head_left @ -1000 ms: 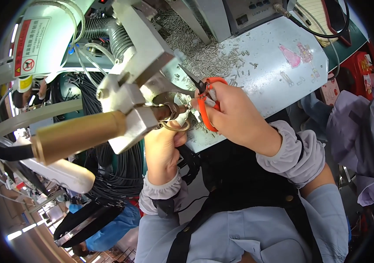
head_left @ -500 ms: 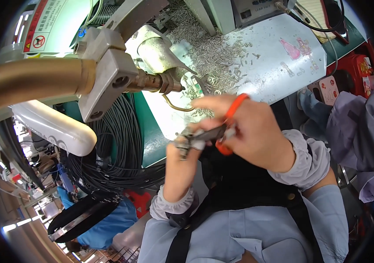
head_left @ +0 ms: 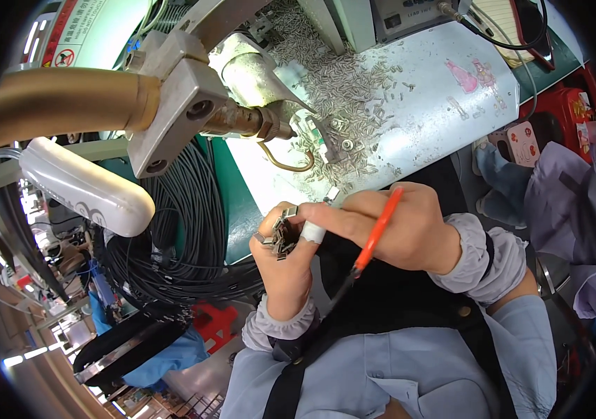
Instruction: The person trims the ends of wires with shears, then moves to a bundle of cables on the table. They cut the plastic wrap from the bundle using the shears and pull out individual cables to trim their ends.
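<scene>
Above my lap, my left hand is closed round a bunch of small metal connector pieces, whose silvery ends stick out past the fingers. White tape wraps one of its digits. My right hand meets it from the right, a fingertip at the edge of the bunch. Held in that hand is an orange-handled tool with a dark metal end pointing down toward my lap; its jaws are hard to make out. A small silvery piece shows just beyond the right fingers.
Left of my hands a metal nozzle on a clamp juts over the bench. Countless loose metal pins cover the white board. Coiled black cable and a white rounded lamp-like bar lie left. A red stool stands right.
The tool has swung from lying across the left hand to pointing down at my lap. Both hands have shifted slightly, and the bunch in the left hand now shows.
</scene>
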Demonstrator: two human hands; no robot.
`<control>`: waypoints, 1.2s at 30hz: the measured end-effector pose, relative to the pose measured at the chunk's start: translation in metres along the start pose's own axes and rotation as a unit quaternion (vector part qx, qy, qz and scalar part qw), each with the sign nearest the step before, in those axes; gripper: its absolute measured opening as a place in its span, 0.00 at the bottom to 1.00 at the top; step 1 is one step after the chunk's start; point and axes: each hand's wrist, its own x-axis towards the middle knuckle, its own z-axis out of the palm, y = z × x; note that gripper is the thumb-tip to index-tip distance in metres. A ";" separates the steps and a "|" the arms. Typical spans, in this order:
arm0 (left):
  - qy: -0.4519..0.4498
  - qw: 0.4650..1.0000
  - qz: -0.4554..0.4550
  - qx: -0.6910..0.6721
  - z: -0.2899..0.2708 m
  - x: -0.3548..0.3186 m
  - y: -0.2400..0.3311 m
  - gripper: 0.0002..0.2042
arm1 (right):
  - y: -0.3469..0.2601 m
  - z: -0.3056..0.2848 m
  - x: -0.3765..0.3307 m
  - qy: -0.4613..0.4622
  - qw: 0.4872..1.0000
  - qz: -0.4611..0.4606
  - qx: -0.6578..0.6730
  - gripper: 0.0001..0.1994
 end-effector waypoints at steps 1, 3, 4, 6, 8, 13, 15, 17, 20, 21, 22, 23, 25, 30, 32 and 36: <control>-0.011 0.999 0.028 0.021 -0.003 0.002 -0.002 0.05 | -0.002 0.001 0.001 -0.005 0.999 -0.034 -0.016 0.17; -0.033 0.994 0.085 0.062 -0.008 0.004 -0.003 0.05 | -0.003 0.003 0.001 -0.009 0.997 -0.067 -0.032 0.17; -0.034 0.994 0.085 0.063 -0.009 0.003 -0.002 0.05 | -0.002 0.003 0.000 -0.007 0.997 -0.068 -0.034 0.17; -0.017 0.999 0.023 0.029 -0.001 0.000 0.008 0.06 | 0.003 -0.002 0.001 -0.007 0.997 -0.073 -0.037 0.17; -0.007 1.000 -0.008 0.011 0.006 -0.002 0.012 0.06 | 0.007 0.001 0.000 0.018 0.998 -0.034 0.051 0.17; 0.002 0.975 0.143 0.168 0.007 0.000 0.006 0.08 | 0.000 -0.003 0.002 0.011 0.945 0.148 0.290 0.11; -0.046 0.931 0.242 0.271 -0.002 0.001 0.002 0.08 | -0.003 -0.003 0.001 -0.019 0.926 0.198 0.320 0.10; -0.047 0.919 0.266 0.287 0.001 0.000 0.002 0.08 | -0.004 0.004 -0.001 0.021 0.978 0.111 0.173 0.07; -0.048 0.892 0.314 0.321 0.006 -0.003 0.005 0.08 | -0.004 0.000 0.002 0.003 0.963 0.158 0.216 0.06; -0.038 0.942 0.222 0.247 0.008 -0.004 0.006 0.07 | -0.003 -0.003 0.004 -0.035 0.910 0.246 0.331 0.05; -0.028 0.977 0.127 0.170 0.009 -0.005 0.007 0.07 | -0.003 -0.005 0.005 -0.072 0.834 0.328 0.437 0.05; -0.017 0.995 0.030 0.090 0.009 -0.005 0.008 0.07 | -0.003 -0.003 0.004 -0.071 0.834 0.328 0.437 0.05; -0.018 0.997 0.031 0.066 0.007 -0.005 0.006 0.07 | -0.004 0.000 0.000 -0.041 0.869 0.289 0.400 0.06; -0.013 0.999 0.046 0.025 0.004 -0.006 0.006 0.08 | -0.004 -0.012 -0.006 -0.166 0.948 0.233 0.136 0.11; -0.012 0.998 0.053 0.030 0.004 -0.006 0.006 0.08 | -0.008 -0.010 -0.007 -0.173 0.947 0.243 0.121 0.12; -0.025 0.995 0.092 0.042 0.003 -0.003 0.004 0.08 | -0.011 0.003 -0.015 -0.173 0.945 0.260 0.092 0.15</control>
